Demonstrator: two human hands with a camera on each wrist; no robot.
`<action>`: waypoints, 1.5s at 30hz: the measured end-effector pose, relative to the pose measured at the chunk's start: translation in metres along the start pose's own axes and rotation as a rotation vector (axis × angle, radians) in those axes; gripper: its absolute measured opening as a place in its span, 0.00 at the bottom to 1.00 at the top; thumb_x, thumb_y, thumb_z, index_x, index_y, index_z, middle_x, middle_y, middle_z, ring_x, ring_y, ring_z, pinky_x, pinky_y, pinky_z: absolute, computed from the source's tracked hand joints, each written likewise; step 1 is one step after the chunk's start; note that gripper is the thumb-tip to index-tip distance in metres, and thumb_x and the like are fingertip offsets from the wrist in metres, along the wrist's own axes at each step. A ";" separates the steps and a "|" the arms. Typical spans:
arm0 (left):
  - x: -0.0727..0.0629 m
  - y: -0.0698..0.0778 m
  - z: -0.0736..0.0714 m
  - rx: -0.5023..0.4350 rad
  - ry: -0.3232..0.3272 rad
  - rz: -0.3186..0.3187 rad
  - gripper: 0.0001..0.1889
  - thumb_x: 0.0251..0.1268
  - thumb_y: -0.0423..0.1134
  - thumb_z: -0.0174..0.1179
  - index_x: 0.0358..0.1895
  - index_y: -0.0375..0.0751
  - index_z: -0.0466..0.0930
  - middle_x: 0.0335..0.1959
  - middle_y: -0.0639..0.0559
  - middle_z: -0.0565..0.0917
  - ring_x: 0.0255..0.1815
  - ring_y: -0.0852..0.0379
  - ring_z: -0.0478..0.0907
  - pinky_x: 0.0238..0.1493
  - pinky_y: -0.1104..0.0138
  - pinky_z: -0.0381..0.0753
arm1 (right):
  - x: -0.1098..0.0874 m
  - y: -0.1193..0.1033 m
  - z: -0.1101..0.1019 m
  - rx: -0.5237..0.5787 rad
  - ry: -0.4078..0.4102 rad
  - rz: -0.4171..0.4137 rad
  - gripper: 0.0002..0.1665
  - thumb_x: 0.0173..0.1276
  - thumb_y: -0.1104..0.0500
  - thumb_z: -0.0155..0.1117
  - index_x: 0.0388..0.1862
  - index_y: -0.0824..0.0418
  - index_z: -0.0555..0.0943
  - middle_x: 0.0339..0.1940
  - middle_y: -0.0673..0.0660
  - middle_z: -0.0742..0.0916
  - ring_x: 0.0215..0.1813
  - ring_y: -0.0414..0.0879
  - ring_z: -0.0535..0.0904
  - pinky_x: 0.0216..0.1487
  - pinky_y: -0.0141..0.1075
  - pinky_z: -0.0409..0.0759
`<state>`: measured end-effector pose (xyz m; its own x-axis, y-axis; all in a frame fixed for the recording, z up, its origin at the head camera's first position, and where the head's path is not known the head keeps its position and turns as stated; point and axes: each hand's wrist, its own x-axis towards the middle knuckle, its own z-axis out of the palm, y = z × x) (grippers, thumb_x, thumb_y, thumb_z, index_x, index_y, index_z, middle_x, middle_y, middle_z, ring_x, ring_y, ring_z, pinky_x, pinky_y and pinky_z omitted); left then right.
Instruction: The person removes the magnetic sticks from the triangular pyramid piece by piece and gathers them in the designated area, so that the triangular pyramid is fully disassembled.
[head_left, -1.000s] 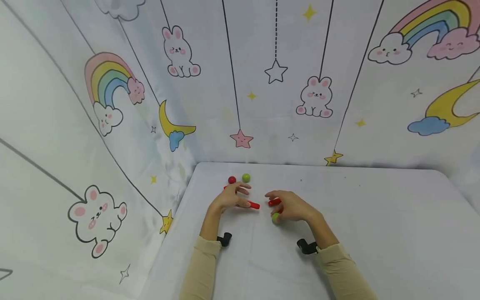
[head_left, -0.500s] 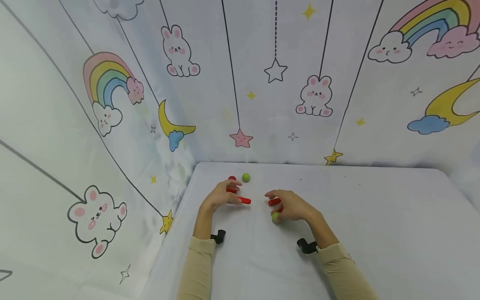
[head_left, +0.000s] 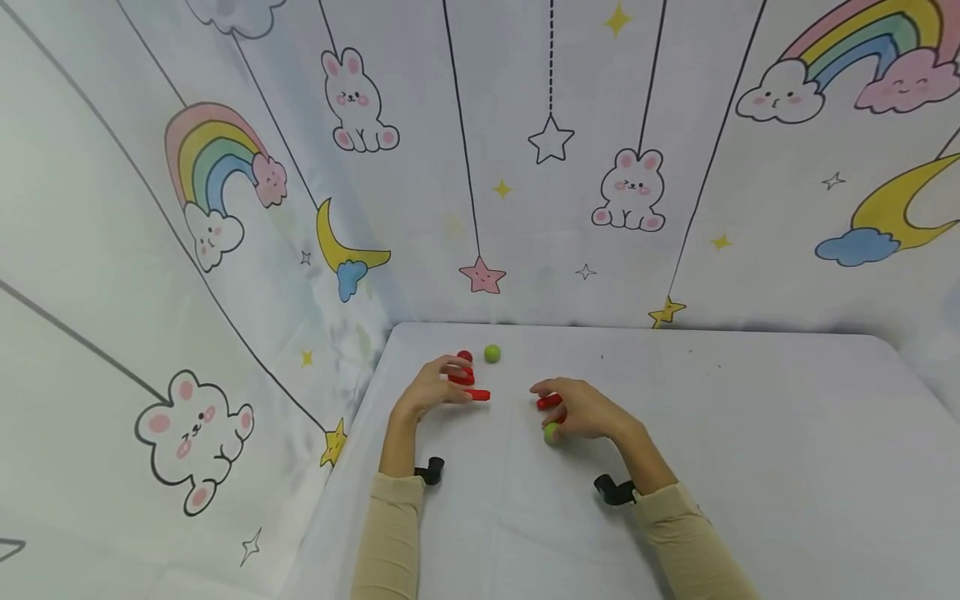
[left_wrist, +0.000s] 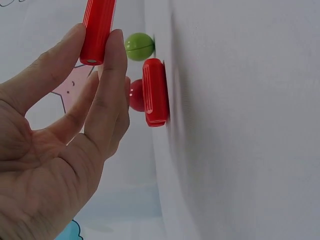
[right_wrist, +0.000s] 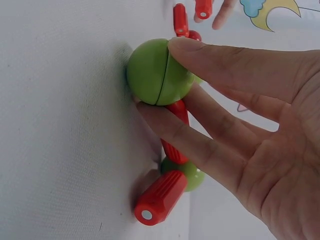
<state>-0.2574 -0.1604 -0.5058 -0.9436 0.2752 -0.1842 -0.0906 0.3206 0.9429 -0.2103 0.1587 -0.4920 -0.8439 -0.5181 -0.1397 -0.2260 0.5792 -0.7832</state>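
My left hand (head_left: 433,386) pinches a red ridged rod (left_wrist: 98,32) between thumb and fingers, held above the table. Just past it lie another red rod (left_wrist: 156,92), a red ball (left_wrist: 135,95) and a green ball (left_wrist: 140,47). My right hand (head_left: 588,408) pinches a seamed green ball (right_wrist: 150,72) low at the tabletop, thumb on one side and a finger on the other. Beyond that ball, in the right wrist view, a red rod (right_wrist: 175,150), a second green ball (right_wrist: 194,175) and a red rod with a silvery end (right_wrist: 160,197) sit close together; fingers partly hide them.
White cloth covers the table (head_left: 750,433). A printed curtain (head_left: 525,208) stands along its back and left sides. Each wrist carries a black camera mount, the left one (head_left: 431,471) and the right one (head_left: 615,490).
My left hand has moved left and slightly back with the red rod, away from the right hand and nearer the loose red rod. The right hand stays put on the green ball.
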 end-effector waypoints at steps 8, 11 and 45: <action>-0.002 -0.007 -0.004 -0.006 0.057 -0.001 0.33 0.58 0.27 0.74 0.69 0.35 0.75 0.67 0.36 0.76 0.61 0.41 0.76 0.53 0.61 0.85 | 0.003 0.004 0.002 0.017 0.011 0.014 0.44 0.54 0.73 0.80 0.72 0.62 0.76 0.59 0.62 0.85 0.45 0.46 0.87 0.50 0.42 0.87; -0.002 -0.008 -0.006 0.010 0.076 0.002 0.33 0.58 0.27 0.74 0.69 0.36 0.74 0.67 0.36 0.77 0.62 0.40 0.76 0.54 0.60 0.85 | 0.003 0.004 0.002 0.018 0.010 0.005 0.45 0.54 0.73 0.80 0.72 0.62 0.76 0.59 0.62 0.85 0.45 0.46 0.87 0.50 0.43 0.86; 0.006 -0.021 -0.007 0.164 0.310 -0.093 0.32 0.57 0.31 0.75 0.66 0.34 0.76 0.61 0.32 0.78 0.58 0.36 0.76 0.59 0.48 0.80 | 0.002 0.003 0.002 0.009 -0.005 -0.024 0.45 0.55 0.74 0.78 0.73 0.63 0.74 0.59 0.62 0.86 0.47 0.46 0.87 0.50 0.43 0.85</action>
<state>-0.2631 -0.1722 -0.5247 -0.9877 -0.0423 -0.1506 -0.1523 0.4793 0.8643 -0.2116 0.1584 -0.4963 -0.8359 -0.5347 -0.1237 -0.2418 0.5611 -0.7917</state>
